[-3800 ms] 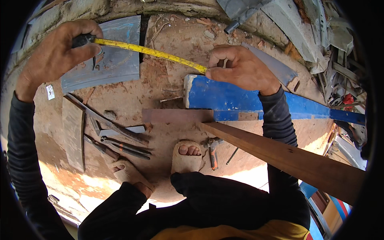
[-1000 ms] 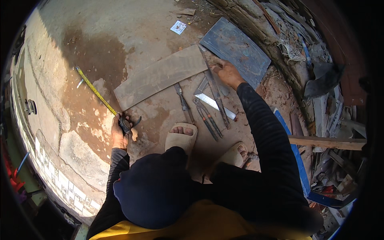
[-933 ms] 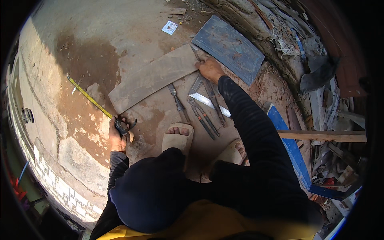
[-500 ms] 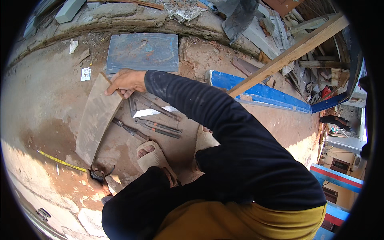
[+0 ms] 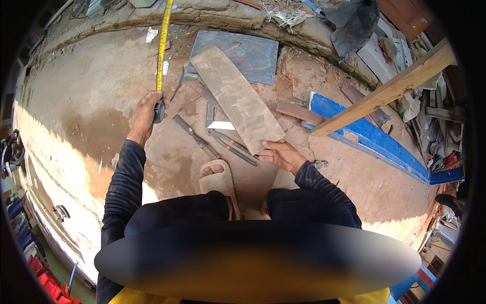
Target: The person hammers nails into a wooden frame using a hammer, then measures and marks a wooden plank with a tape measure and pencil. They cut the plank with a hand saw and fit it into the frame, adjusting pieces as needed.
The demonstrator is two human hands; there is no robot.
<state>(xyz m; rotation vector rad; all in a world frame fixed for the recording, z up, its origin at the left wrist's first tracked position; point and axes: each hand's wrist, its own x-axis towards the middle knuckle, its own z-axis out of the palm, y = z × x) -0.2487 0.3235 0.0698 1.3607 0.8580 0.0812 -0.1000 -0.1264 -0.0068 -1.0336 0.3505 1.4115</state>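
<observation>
My left hand (image 5: 144, 117) is closed round a dark tape measure (image 5: 159, 111), whose yellow blade (image 5: 163, 48) stretches away toward the far edge of the view. My right hand (image 5: 284, 156) pinches the near end of a flat, dusty brown wooden board (image 5: 238, 99). The board slants up to the left, its far end overlapping a blue-grey panel (image 5: 253, 61). Partly beneath the board lie a metal square (image 5: 220, 125) and pincers (image 5: 237, 149) with orange on the handles. A chisel (image 5: 195, 136) rests on the ground between my hands.
A blue painted beam (image 5: 374, 144) lies at the right, with a bare timber (image 5: 385, 93) slanting above it. Stone edging (image 5: 212, 21) and rubble run along the back. My sandalled foot (image 5: 217, 180) stands close to the tools. Red items (image 5: 45, 278) show at the lower left.
The board has swung right, and my right hand now grips its near end. My left hand has risen from the lower left with the tape measure; its blade now points away instead of left.
</observation>
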